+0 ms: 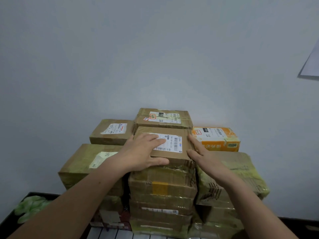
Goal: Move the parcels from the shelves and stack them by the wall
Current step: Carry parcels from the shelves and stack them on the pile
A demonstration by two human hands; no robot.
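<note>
Top parcel (176,144): sits at the centre of the pile, on the middle column (162,187), squared to its front edge, probably so the pile stays plumb.
Left hand (143,152): at the parcel's 9 o'clock; fingers flat on the label, thumb along the front face, pressing down rather than clasping.
Right hand (202,154): at 3 o'clock; fingers straight against the side, likely nudging it into line.
Neighbours: 1 taped parcel (164,118) at 12 o'clock and 1 orange box (217,138) at 2 o'clock, both backed against the wall (155,57) for support.

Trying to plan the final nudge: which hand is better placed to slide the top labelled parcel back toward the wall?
Left. The left hand lies on the labelled parcel, thumb on its near face; the right hand only touches its right side.
</note>
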